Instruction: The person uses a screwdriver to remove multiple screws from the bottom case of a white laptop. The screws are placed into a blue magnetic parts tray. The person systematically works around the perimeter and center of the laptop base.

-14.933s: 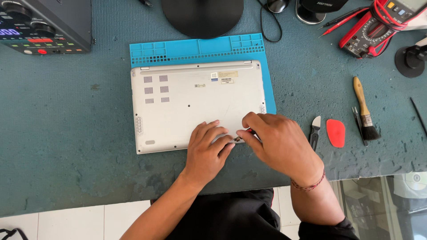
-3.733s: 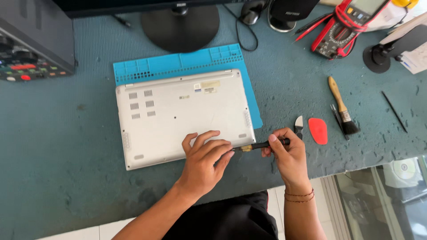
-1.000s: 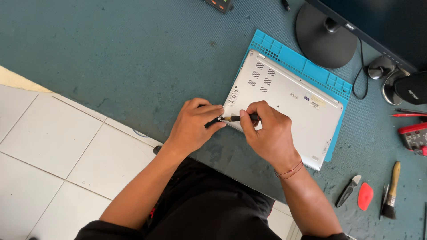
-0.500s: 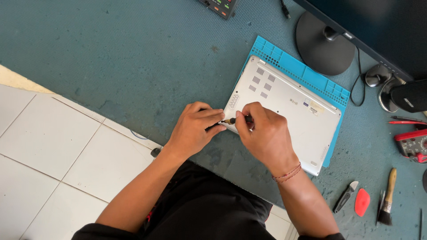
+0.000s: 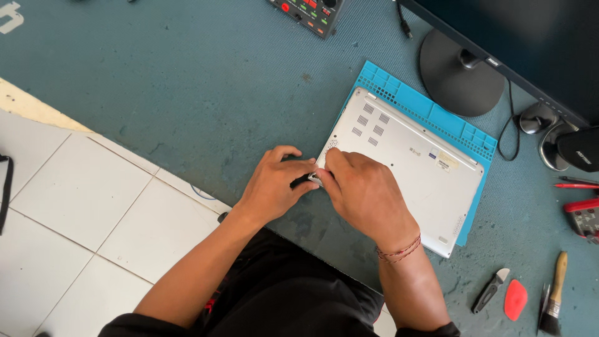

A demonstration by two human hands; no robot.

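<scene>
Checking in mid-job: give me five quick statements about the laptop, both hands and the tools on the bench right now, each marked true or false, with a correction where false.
1. The silver laptop lies underside up on a blue mat. True.
2. The left hand and right hand meet at the laptop's corner nearest the person. True.
3. The brush is in the right hand. False: it lies on the bench beside a red pick.
4. The monitor stand sits on the laptop. False: it stands beyond the mat.
5. A dark tool shows between the hands. True.
</scene>
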